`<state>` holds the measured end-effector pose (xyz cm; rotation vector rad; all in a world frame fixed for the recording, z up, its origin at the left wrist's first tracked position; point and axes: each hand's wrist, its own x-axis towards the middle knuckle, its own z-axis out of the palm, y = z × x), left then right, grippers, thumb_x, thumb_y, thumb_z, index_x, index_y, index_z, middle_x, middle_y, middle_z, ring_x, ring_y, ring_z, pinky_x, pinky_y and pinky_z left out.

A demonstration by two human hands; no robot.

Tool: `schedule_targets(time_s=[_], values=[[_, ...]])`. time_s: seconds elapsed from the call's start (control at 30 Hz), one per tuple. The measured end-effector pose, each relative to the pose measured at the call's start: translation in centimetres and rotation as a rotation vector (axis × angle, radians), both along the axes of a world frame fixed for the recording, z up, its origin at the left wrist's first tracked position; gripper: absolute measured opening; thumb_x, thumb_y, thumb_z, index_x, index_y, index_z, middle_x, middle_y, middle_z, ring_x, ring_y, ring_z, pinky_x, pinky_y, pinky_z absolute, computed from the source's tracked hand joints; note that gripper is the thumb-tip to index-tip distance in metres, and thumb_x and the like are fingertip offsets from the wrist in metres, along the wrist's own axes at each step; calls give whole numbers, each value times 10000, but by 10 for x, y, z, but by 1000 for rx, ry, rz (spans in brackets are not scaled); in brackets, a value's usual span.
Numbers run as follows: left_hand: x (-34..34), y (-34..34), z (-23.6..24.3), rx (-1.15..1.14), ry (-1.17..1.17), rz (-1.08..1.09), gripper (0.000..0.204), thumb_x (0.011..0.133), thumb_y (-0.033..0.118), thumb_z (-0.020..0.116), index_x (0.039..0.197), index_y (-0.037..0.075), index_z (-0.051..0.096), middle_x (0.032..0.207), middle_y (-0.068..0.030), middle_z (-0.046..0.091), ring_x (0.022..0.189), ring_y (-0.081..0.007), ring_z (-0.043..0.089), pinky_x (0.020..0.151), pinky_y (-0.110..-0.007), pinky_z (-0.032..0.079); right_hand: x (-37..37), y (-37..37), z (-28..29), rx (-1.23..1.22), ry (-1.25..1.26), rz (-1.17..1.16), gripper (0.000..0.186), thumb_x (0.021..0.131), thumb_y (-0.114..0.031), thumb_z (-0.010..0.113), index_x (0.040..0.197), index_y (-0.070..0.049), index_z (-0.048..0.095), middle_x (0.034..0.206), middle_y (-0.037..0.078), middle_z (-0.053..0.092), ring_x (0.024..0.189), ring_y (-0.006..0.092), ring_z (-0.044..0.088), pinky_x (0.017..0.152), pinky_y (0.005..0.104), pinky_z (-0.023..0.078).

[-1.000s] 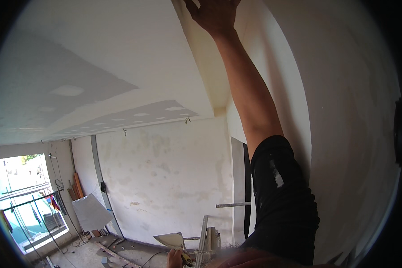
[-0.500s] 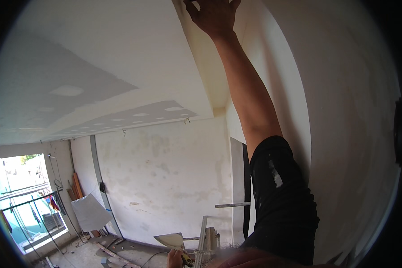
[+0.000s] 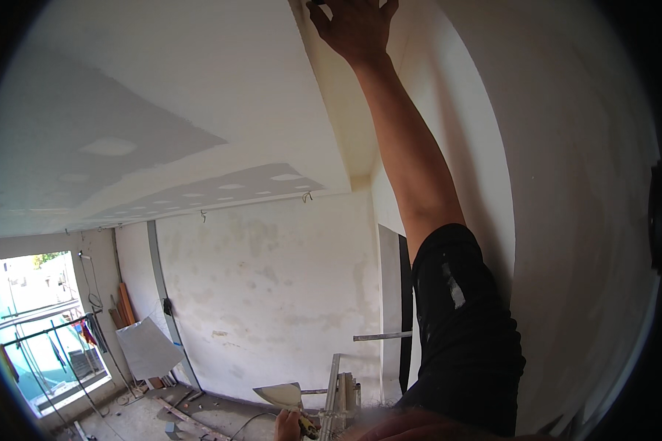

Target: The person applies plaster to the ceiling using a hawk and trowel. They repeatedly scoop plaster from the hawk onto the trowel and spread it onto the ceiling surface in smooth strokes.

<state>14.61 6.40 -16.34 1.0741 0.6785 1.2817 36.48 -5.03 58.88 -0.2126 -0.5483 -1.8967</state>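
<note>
My right hand (image 3: 353, 26) is raised into the recess beside the ceiling's edge (image 3: 318, 103), thumb and outer finger spread; its upper fingertips are cut off by the frame, and a small dark shape by the thumb is unclear. My bare forearm runs down to a black sleeve with a pale smear, close beside the white wall (image 3: 566, 184). Low in the picture, my left hand (image 3: 288, 425) is closed on a putty knife (image 3: 278, 393) with a wide pale blade and a yellow-and-black handle. A blurred reddish shape at the bottom edge hides part of the view.
Pale metal bars (image 3: 335, 389) stand beside the knife. A patchy wall (image 3: 257, 294) faces me, with a dark opening (image 3: 403, 316) at its right. At left are a bright window opening (image 3: 33, 294), a leaning grey sheet (image 3: 146, 347), upright planks (image 3: 125, 301) and debris on the floor (image 3: 176, 408).
The view has shifted very slightly, and my raised right hand sits a touch further right and lower in the picture. My left hand and the putty knife stay in place.
</note>
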Motion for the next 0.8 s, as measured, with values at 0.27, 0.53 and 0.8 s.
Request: schedule_targets(time_s=[0.27, 0.53, 0.8], values=[[1, 6, -7, -60, 2, 13, 454, 1043, 472, 497, 921, 43, 580, 552, -63, 522, 417, -216, 545, 492, -406, 576, 2, 3, 1, -12, 8, 7, 490, 891, -398, 664, 1348, -228, 615, 1537, 95, 409, 1422, 302, 346, 1060, 659, 266], [2, 2, -5, -129, 39, 49, 464, 1021, 506, 526, 963, 48, 571, 632, -95, 574, 547, -274, 654, 441, -412, 549, 3, 3, 0, -18, 0, 8, 493, 883, -393, 674, 1346, -231, 616, 1529, 101, 413, 1414, 302, 354, 1055, 664, 266], [-1, 5, -10, -114, 40, 38, 456, 1021, 511, 522, 973, 60, 573, 649, -87, 561, 567, -267, 655, 441, -407, 547, 3, 6, -2, -34, -1, 15, 490, 883, -392, 676, 1344, -238, 619, 1525, 98, 414, 1411, 301, 359, 1050, 669, 272]])
